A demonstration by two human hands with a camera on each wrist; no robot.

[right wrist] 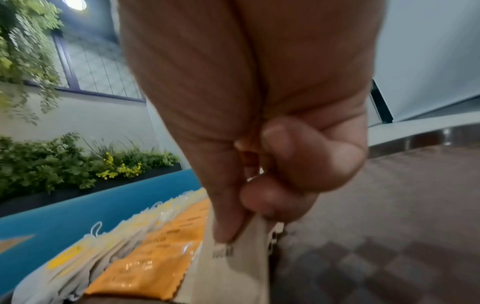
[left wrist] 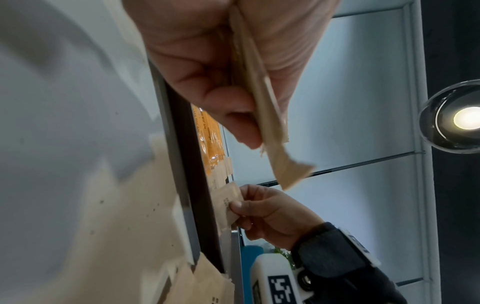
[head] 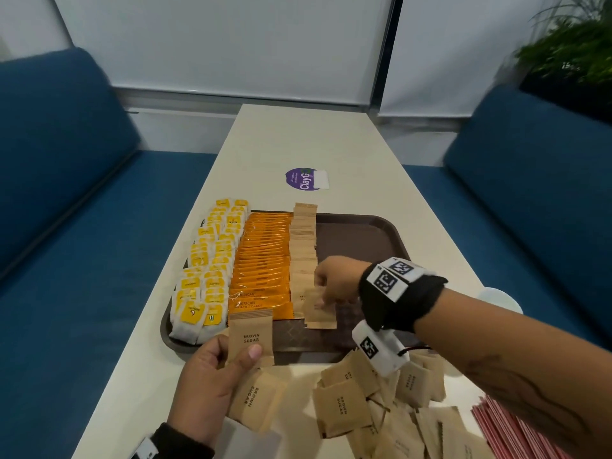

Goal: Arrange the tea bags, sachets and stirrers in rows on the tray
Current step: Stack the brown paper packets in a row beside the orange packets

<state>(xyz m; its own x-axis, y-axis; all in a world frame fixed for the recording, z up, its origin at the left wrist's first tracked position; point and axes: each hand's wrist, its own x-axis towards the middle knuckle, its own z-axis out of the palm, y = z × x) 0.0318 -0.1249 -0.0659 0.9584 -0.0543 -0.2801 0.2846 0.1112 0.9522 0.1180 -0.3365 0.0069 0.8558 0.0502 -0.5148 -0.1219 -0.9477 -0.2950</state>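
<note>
Between two blue benches (head: pixel 66 200), at a long pale table (head: pixel 318 140) under drawn blinds, with a purple sticker (head: pixel 303 179) farther up the top. Brown tray (head: pixel 361 231) already carrying a left-hand row of yellow tea bags (head: pixel 207 266), a middle row of orange coffee sachets (head: pixel 263 260) and a third row of brown sugar sachets (head: pixel 303 246) reaching almost to the near rim. Right hand (head: pixel 337 281) low over the tray beside that third row, thumb and fingers pinching a few sugar sachets (head: pixel 319 309) whose lower edges meet the tray floor. Left hand (head: pixel 212 382) at the tray's near edge, fingers curled round one upright sachet marked BROWN SUGAR (head: pixel 250 336), held clear of the table. Loose heap of more sugar sachets (head: pixel 374 409) on the table nearest the camera; red stirrers (head: pixel 516 429) at the lower right, not yet on the tray. Step in hand, by the look of it: extending the sugar rows. Next move likely calling for laying the pinched sachets flat and square against their neighbours, then passing over the left hand's sachet; right half of the tray bare, presumably for stirrers.
</note>
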